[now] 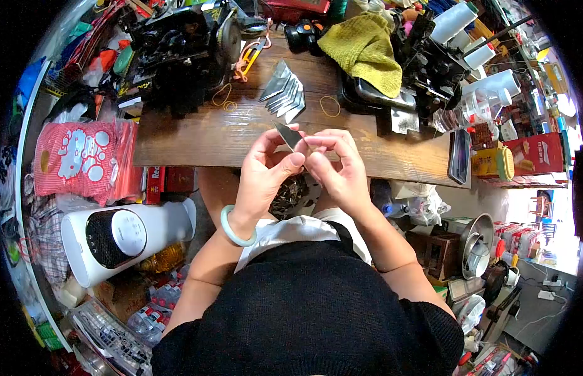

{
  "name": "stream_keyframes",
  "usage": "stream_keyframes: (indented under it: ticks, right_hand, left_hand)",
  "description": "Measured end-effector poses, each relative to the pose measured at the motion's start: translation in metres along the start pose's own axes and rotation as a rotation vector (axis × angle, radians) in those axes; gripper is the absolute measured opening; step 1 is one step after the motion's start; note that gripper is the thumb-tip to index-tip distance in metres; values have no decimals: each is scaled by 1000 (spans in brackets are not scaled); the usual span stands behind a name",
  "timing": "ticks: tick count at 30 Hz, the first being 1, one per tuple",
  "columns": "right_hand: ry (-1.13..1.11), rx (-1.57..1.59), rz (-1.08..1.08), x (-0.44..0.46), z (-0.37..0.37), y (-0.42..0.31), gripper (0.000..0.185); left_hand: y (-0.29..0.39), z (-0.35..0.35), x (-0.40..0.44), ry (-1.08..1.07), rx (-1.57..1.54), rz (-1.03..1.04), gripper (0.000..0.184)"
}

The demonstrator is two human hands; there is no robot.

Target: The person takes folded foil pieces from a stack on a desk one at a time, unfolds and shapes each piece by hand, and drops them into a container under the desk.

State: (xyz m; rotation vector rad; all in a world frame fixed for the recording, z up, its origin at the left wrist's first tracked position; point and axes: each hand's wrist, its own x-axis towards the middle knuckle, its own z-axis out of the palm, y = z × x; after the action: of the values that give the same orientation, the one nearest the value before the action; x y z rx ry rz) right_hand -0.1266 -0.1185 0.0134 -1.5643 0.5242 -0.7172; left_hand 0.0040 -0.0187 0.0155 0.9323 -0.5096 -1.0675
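Note:
A small dark, flat, pointed piece (287, 136) is held up just over the table's front edge. My left hand (264, 168) is closed on its lower left side, thumb and fingers pinching it. At its right edge, the fingertips of my right hand (339, 164) are pressed together on it; exactly how they grip is partly hidden. Beyond my hands, a fanned stack of silvery grey folded pieces (284, 93) lies on the wooden table (197, 139). A thin yellow rubber band (330, 106) rests to the right of the stack.
Sewing machines (178, 56) stand at the back left and right. A yellow-green cloth (361, 53) drapes over the right one. Orange-handled scissors (249, 57) lie behind the stack. A phone (458, 156) sits at the table's right edge, and a white appliance (128, 241) stands at lower left.

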Motion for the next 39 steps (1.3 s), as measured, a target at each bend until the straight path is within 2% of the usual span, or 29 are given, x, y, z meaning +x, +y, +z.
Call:
stream_keyframes:
  ticks: [1, 2, 12, 14, 15, 17, 19, 21, 23, 24, 25, 27, 28, 29, 31, 32, 33, 35, 39]
  right_hand:
    - [2, -245, -201, 0, 0, -3, 23]
    - [-40, -19, -25, -2, 2, -5, 26]
    - [-117, 121, 116, -5, -7, 3, 20]
    - [-150, 193, 275, -5, -9, -4, 19]
    - [-151, 193, 276, -5, -9, -3, 19]
    - [-45, -123, 99, -7, -5, -1, 15]
    - [82, -673, -544, 3, -2, 2, 10]
    - [54, -946, -630, -2, 4, -8, 20]
    - [111, -943, -663, -1, 11, 2, 27]
    - [166, -939, -696, 1, 14, 5, 33]
    - [166, -939, -703, 3, 17, 4, 33]
    - [288, -905, -654, 7, 21, 1, 41]
    - [308, -819, -550, 5, 24, -2, 47]
    - [346, -734, -505, 5, 26, -5, 45]
    - [388, -476, -424, 6, 27, 7, 37]
    - [363, -232, -339, 5, 26, 10, 30]
    - [314, -244, -340, 7, 21, 10, 26]
    - [392, 337, -62, 3, 28, 6, 24]
    - [394, 361, -21, 4, 20, 16, 27]
  left_hand:
    - [0, 0, 1, 9, -7, 26, 46]
    - [1, 0, -1, 6, 16, 37, 46]
    - [3, -8, -2, -4, 114, -26, 51]
    - [3, -9, -2, -20, 149, -23, 52]
    - [3, -9, -2, -20, 149, -24, 52]
    - [2, -7, -3, 32, 193, -5, 51]
    - [0, 7, -4, 156, 365, 208, 53]
    - [-3, 10, -4, 227, 434, 289, 50]
    - [-12, -2, 1, 135, 537, 291, 46]
    - [-13, 1, 0, 169, 395, 222, 40]
    - [-17, 5, 2, 197, 392, 302, 37]
    - [-16, 16, -3, 212, 309, 308, 33]
    - [-21, 15, -4, 219, 313, 351, 27]
    - [-27, 12, -3, 175, 186, 324, 21]
    - [-17, 15, -6, 225, 116, 216, 20]
    - [-13, 22, -8, 228, -21, 201, 24]
    - [-14, 24, -7, 226, -22, 205, 24]
    - [-15, 25, -3, 303, 122, 305, 32]
    - [-26, 8, 3, 335, 242, 323, 26]
